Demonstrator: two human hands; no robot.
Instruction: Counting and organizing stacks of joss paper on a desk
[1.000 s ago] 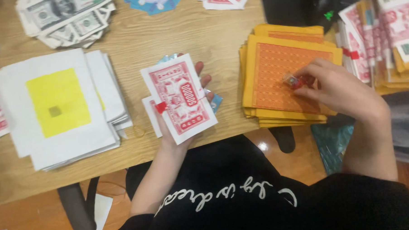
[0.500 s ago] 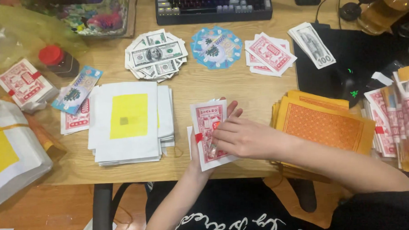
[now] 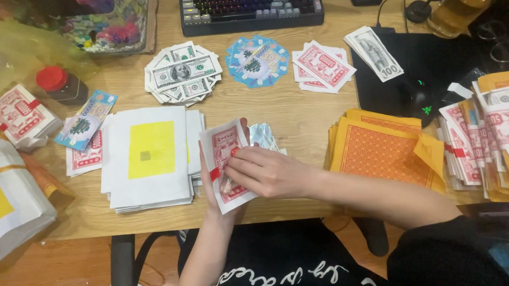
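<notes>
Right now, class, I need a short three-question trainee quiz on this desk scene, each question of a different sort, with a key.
1. True or false: the left hand holds a red-and-white paper bundle.
2. Multiple choice: what lies directly right of the right hand on the table? A) an orange paper stack B) a keyboard C) a red-capped jar
3. Fill in: the white sheets left of the hands carry a ____ square in the middle.

Key: 1 true; 2 A; 3 yellow.
</notes>
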